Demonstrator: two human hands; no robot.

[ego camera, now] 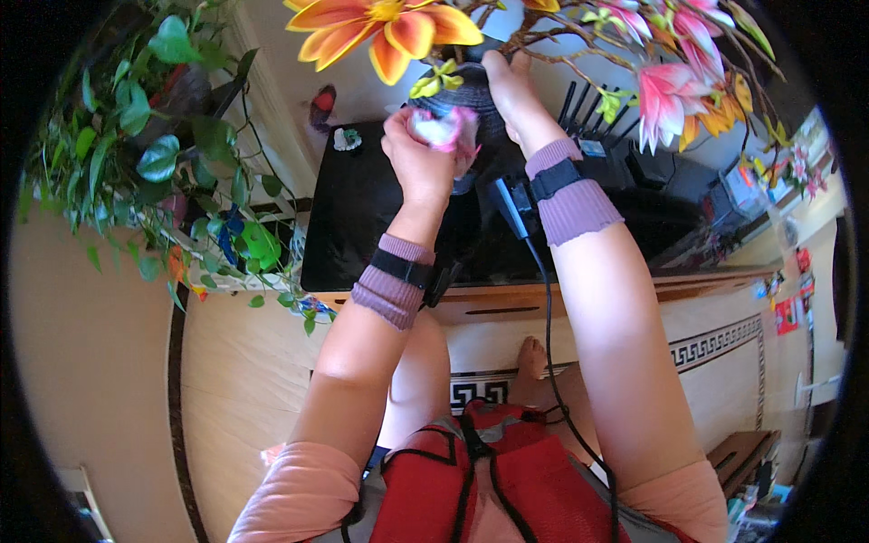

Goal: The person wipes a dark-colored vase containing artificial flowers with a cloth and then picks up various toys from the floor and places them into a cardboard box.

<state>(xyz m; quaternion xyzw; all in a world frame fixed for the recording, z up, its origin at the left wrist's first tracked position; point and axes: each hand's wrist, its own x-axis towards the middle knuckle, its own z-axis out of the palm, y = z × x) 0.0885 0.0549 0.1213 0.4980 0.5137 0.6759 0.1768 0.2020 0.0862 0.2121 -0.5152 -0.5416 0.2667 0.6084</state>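
Observation:
A dark ribbed vase stands on the glossy black top of a cabinet. Artificial flowers on brown stems rise above it, among them an orange-yellow bloom and a pink-white one. My left hand grips a bunched pink-and-white cloth and has it against the vase's front, as far as I can tell. My right hand holds the vase's right side near the top, its fingers partly hidden behind. Purple cuffs with black straps circle both wrists.
Trailing green plants crowd the left. A small white ornament sits on the cabinet top. Behind my right wrist is a black router with several antennas. A black cable hangs from the device at that wrist.

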